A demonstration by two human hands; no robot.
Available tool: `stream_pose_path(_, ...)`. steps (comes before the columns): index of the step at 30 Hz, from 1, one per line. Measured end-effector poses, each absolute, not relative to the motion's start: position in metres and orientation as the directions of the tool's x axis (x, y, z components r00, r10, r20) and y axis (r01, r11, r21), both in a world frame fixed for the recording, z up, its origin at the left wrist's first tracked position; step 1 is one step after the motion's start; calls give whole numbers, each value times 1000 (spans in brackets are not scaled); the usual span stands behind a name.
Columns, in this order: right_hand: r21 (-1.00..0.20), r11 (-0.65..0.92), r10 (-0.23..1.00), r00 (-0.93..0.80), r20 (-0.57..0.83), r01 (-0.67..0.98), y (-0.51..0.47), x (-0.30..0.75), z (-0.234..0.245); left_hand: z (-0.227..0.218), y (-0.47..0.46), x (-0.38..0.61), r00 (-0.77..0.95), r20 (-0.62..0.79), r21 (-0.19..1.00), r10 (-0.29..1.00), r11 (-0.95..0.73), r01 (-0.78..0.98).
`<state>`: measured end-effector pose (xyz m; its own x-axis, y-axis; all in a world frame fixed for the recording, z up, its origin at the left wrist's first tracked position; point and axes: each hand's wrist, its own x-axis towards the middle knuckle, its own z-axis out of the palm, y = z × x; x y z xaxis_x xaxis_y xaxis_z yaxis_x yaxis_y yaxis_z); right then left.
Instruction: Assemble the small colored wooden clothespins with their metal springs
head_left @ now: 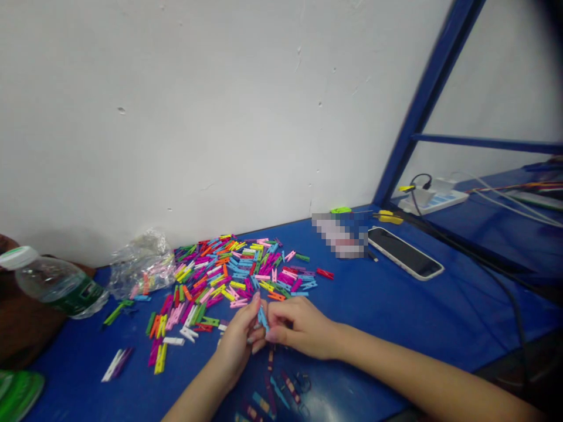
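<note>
A light-blue mini clothespin (263,318) is between my two hands, just in front of a spread pile of colourful clothespins (240,272). My left hand (240,334) is closed around it, its thumb at the upper end. The fingertips of my right hand (301,326) pinch at it from the other side. Closer to me on the blue table (352,375) are separated pieces, among them a light-blue half (280,392) and thin wire bits (303,382). A white clothespin (112,366) lies beside a purple one at the left.
A plastic bottle (65,287) leans at the left near a crumpled clear bag (143,264). A green object (20,392) is at the lower left. To the right lie a phone (405,253), a black cable (492,266) and a white power strip (433,202). A wall stands behind.
</note>
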<state>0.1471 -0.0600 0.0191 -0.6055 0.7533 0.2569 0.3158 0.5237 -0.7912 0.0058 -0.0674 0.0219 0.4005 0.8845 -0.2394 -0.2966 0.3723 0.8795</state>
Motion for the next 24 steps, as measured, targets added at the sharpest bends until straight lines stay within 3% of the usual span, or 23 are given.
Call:
stream_pose_path(9,-661,590,764,-585,272,464,-57,152,27,24,-68,3,512,-239,875,825,412,-254)
stream_pose_path(14,-661,587,766,-585,267,467,-59,151,27,20,-67,3,509,-234,887,828,396,-238)
stream_pose_path(24,-422,690,723,-531,442,588,-62,144,12,17,-67,8,540,-246,881,805,418,-222)
